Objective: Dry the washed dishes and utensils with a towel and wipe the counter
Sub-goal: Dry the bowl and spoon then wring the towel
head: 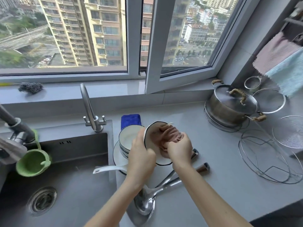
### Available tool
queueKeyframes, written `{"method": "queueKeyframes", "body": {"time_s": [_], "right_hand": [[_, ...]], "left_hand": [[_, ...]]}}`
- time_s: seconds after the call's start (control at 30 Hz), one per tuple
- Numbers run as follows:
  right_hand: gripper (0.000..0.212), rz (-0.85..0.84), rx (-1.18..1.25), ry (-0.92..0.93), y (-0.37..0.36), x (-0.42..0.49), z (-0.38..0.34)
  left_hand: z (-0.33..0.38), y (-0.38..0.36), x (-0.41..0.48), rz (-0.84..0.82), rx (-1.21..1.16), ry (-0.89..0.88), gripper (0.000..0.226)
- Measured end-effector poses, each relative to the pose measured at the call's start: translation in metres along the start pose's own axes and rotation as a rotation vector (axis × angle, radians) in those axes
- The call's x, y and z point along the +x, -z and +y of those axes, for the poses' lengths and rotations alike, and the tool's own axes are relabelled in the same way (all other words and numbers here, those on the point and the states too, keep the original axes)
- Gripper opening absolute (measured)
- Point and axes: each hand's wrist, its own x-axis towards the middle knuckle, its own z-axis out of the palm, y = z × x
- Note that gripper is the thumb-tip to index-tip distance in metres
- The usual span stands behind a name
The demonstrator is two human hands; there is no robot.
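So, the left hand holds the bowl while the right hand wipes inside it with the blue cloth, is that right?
Not quite. The head view shows the left hand holding the bowl while the right hand wipes inside it with a pink towel; the blue cloth lies on the counter.

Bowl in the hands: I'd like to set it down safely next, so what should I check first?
1. Left hand grip on the bowl rim: ok.
2. Right hand holds the towel bunched inside the bowl: ok.
3. Bowl interior dry: cannot tell.
4. Stacked bowls beside it upright: ok.
5. Counter below the hands free: not ok, ladles lie there.
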Motion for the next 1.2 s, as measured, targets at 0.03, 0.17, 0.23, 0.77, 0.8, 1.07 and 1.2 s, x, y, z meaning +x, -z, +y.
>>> {"method": "queueKeyframes", "body": {"time_s": [0.03,0.17,0.23,0.77,0.8,1.07,1.2], "right_hand": [[0.029,0.012,-0.048,0.033,0.002,-0.004,0.003],[0.025,0.041,-0.388,0.359,0.017,-0.017,-0.012],[0.025,0.015,-0.393,0.416,0.029,-0.023,-0.023],[0.063,-0.231,0.209,0.381,0.14,-0.115,0.053],[0.065,-0.252,0.154,0.374,0.141,-0.126,0.068],[0.059,0.365,0.23,0.168,0.316,-0.205,0.138],[0.068,0.334,0.397,-0.132,0.406,-0.266,0.184]], "left_hand": [[0.003,0.007,0.0,-0.075,-0.027,0.047,0.071],[0.024,0.031,0.009,-0.382,-0.054,0.216,0.067],[0.03,0.036,0.016,-0.506,-0.047,0.239,0.064],[0.039,-0.102,-0.036,-0.553,-0.326,0.443,0.015],[0.047,-0.115,-0.046,-0.519,-0.275,0.406,0.015],[0.083,-0.21,-0.176,-0.682,0.053,-0.094,0.018],[0.074,-0.249,-0.278,-0.868,0.095,-0.181,0.019]]}}
